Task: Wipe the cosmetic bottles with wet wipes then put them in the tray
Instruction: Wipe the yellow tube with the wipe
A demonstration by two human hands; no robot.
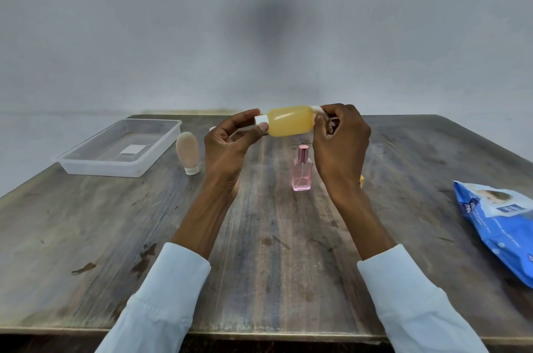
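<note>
1. Illumination: soft, even and moderately bright; no hard-edged shadows on the table (86, 237).
2. Shadow: a diffuse dark smudge on the wall (115, 35), directly above the held yellow bottle (290, 121).
3. Glare: faint sheen on the tabletop below the grip.
4. Distortion: wide-angle; table edges splay outward away from the grip.
5. Focus: slightly soft overall; print on the blue pack (501, 225), right of the grip, is barely legible.
</note>
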